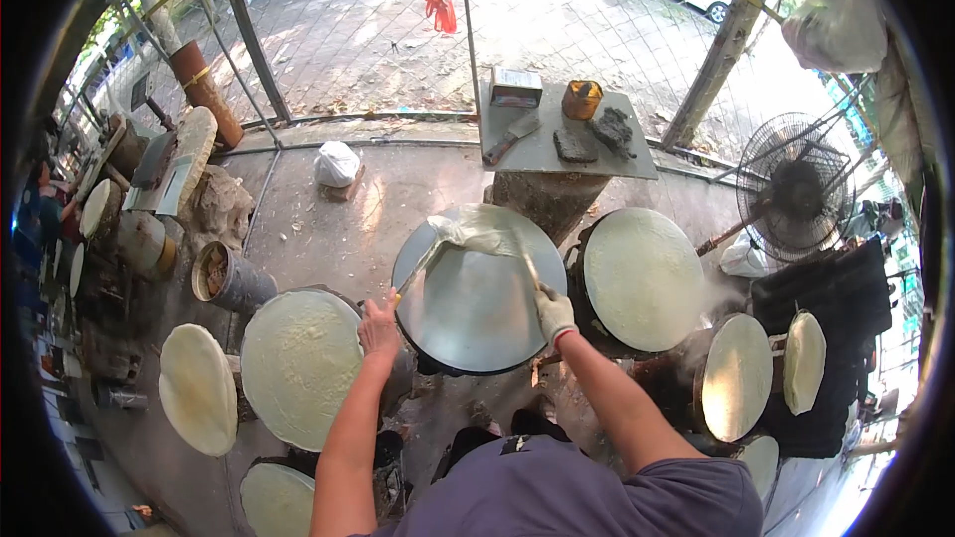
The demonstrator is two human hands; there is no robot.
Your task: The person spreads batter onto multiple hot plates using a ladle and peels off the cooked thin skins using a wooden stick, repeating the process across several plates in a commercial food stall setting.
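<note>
In front of me stands a round, flat griddle (476, 303), its grey surface mostly bare. At its far edge lies a soft mass of pale dough or batter (482, 235). My left hand (379, 328), bare, is closed round the handle of a thin stick-like tool (418, 270) that slants up to the left end of the mass. In a white glove, my right hand (554, 314) grips a wooden-handled tool (528, 261) reaching toward the mass's right side. The working ends of both tools are hidden or too blended with the dough to make out.
Griddles with pale crepe sheets stand left (301, 370) and right (642, 278), steam rising near the right one. Crepes lie at far left (198, 390) and far right (804, 362). Beyond are a small table (622, 157) with a cleaver (512, 137), a fan (796, 187) and a metal bucket (239, 280).
</note>
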